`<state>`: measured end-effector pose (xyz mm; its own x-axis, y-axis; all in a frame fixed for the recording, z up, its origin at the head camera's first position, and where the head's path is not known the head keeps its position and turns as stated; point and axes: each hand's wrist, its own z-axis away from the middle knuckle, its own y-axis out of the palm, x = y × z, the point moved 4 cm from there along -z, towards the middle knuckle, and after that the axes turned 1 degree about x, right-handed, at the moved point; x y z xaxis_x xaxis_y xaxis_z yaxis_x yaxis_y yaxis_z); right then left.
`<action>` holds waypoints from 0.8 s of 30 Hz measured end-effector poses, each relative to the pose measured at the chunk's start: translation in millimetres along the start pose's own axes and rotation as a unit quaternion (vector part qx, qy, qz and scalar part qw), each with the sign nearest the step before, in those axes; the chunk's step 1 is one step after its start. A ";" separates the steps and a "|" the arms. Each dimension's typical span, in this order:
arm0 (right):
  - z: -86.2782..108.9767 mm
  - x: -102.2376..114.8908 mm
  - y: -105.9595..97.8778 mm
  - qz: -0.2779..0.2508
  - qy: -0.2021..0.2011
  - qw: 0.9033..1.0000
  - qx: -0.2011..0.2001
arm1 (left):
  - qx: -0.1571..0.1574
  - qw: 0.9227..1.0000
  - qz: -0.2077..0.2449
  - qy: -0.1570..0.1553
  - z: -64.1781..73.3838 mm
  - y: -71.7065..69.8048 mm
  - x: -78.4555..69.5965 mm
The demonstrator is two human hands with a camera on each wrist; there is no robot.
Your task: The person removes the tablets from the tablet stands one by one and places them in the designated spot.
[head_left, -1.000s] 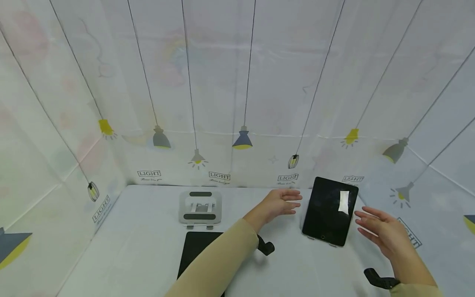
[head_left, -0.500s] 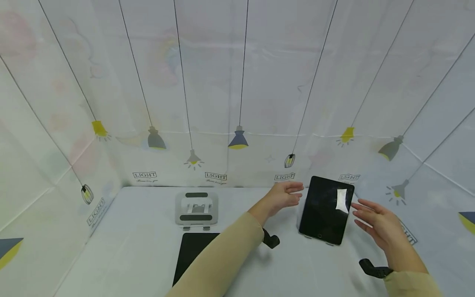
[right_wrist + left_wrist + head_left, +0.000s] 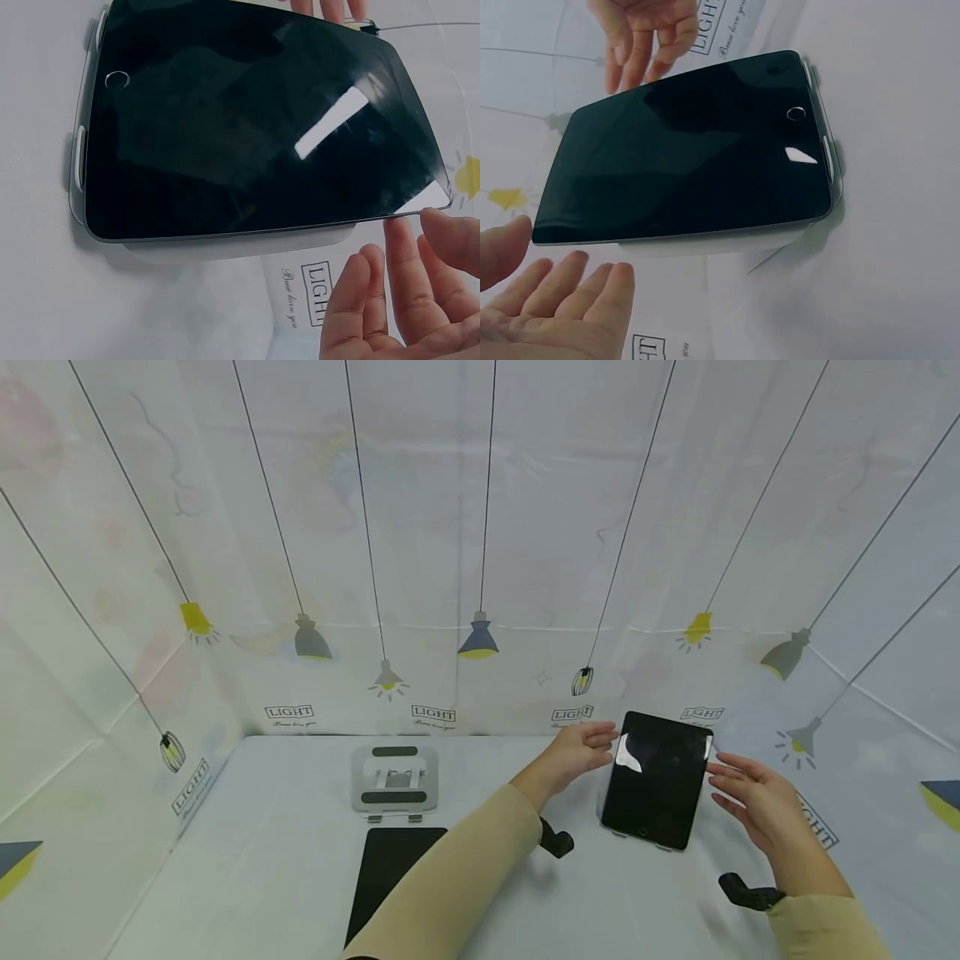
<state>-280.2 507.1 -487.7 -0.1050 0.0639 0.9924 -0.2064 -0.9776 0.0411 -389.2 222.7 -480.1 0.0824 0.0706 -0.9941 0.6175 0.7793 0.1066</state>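
A black tablet [image 3: 657,785] leans on a pale stand [image 3: 735,244] at the right back of the table, home button end down. The stand's small lips show at the tablet's lower edge. My left hand [image 3: 572,757] is at the tablet's upper left edge, fingers loosely extended, with a gap showing in the left wrist view [image 3: 562,315]. On the other side, my right hand [image 3: 765,802] has its thumb and index fingertip right at the tablet's edge near the top corner. Its fingers are relaxed, not curled round the tablet.
Another grey-white stand [image 3: 395,779] with dark pads lies at the left back of the white table [image 3: 247,860]. In front of it lies a flat black panel [image 3: 393,864], partly hidden by my left sleeve. A printed curtain [image 3: 420,527] hangs behind the table.
Both hands have moved slightly inward, closer to the tablet's side edges. The head view has shifted a little, and the bright reflection has moved from the right to the left of the screen.
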 end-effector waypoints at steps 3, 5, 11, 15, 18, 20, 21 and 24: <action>1.1 1.0 0.9 0.003 -0.008 1.000 -0.001 | -0.007 1.000 0.004 -0.004 -1.9 1.0 0.0; 1.6 1.6 1.3 0.002 -0.012 1.000 -0.005 | -0.010 1.000 0.011 -0.006 -3.3 1.5 0.3; 2.5 4.3 1.7 -0.018 -0.027 0.999 -0.012 | -0.028 0.999 0.015 0.008 -7.8 3.0 2.1; 3.2 5.8 3.7 -0.068 -0.051 0.996 0.007 | -0.050 0.998 0.017 0.028 -8.9 5.5 1.7; 4.2 5.8 6.2 -0.096 -0.057 0.994 0.011 | -0.074 0.996 0.018 0.040 -7.7 8.3 1.1; 5.3 5.4 8.0 -0.100 -0.053 0.994 0.003 | -0.094 0.995 0.020 0.039 -5.4 10.7 0.8; 5.8 5.0 8.5 -0.098 -0.050 0.994 -0.004 | -0.104 0.994 0.022 0.036 -4.0 12.1 0.5; 7.4 3.8 9.6 -0.086 -0.041 0.995 -0.024 | -0.132 0.991 0.028 0.024 1.0 16.4 -1.2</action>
<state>-275.5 496.4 -482.7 0.0144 0.2105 0.9775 -0.2602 -0.9431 0.2070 -378.4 234.8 -477.2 0.0692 0.1427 -0.9873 0.3870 0.9084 0.1584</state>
